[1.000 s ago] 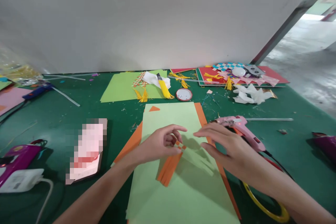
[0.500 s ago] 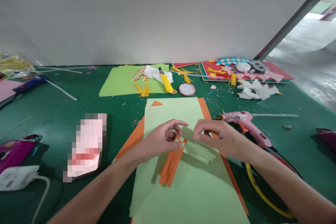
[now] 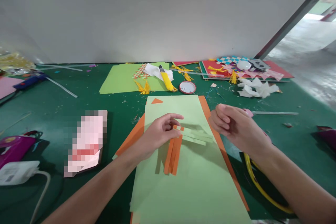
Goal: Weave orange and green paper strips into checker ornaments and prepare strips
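"What's the left hand (image 3: 162,131) got?"

"A small weave of flat orange and pale green paper strips (image 3: 173,155). The thumb and curled fingers pinch its checked corner, with the index finger held out. The orange tails point to the table's near edge, the pale green ones to its right edge."

"Where is it, exactly?"

"Over a large pale green paper sheet (image 3: 189,189), orange paper (image 3: 133,133) poking out beneath, midway along the dark green table (image 3: 283,154)."

"And the right hand (image 3: 233,122)?"

"Apart from the weave, fingers folded in with the thumb against them. I can't tell whether anything thin is inside. It hides most of a pink plastic glue gun (image 3: 248,112)."

"Any writing you can read?"

"The white plastic charger (image 3: 19,172) by the table's left edge carries a printed label, too small for me. The pink-screened phone (image 3: 88,143) beside it is blurred out."

"And towards the far edge?"

"A yellow-handled craft knife (image 3: 168,81), beside a round white red-rimmed lid (image 3: 187,87)."
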Demonstrator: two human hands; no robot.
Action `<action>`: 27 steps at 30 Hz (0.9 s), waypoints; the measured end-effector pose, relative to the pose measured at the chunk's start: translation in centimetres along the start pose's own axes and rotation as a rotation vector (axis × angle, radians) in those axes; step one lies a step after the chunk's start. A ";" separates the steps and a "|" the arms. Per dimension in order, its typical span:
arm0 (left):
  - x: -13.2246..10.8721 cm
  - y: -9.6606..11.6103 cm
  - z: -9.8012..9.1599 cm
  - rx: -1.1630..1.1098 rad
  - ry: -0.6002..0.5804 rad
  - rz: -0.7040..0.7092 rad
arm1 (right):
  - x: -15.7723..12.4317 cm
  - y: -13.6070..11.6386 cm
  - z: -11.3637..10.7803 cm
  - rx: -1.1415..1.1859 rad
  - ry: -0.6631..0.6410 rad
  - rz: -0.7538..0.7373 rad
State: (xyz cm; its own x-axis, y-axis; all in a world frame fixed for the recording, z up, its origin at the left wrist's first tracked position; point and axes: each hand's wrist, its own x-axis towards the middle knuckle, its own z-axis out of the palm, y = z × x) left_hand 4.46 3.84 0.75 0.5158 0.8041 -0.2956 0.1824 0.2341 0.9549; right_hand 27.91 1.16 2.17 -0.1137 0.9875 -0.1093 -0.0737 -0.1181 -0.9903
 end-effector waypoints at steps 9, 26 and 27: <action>0.0 0.0 0.4 -0.069 -0.015 -0.031 | -0.8 1.3 2.1 -0.768 -0.038 -0.519; -0.2 -0.1 1.1 -0.092 -0.058 -0.077 | -0.6 2.2 2.7 -0.879 -0.142 -0.648; -0.3 -0.1 1.1 -0.093 -0.059 -0.079 | -0.6 2.2 2.7 -0.871 -0.143 -0.639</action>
State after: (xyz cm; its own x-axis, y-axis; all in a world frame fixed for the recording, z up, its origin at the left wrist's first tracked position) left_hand 5.24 3.00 0.71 0.5514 0.7483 -0.3688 0.1479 0.3473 0.9260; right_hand 25.14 0.03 0.30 -0.4223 0.8123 0.4022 0.5611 0.5828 -0.5878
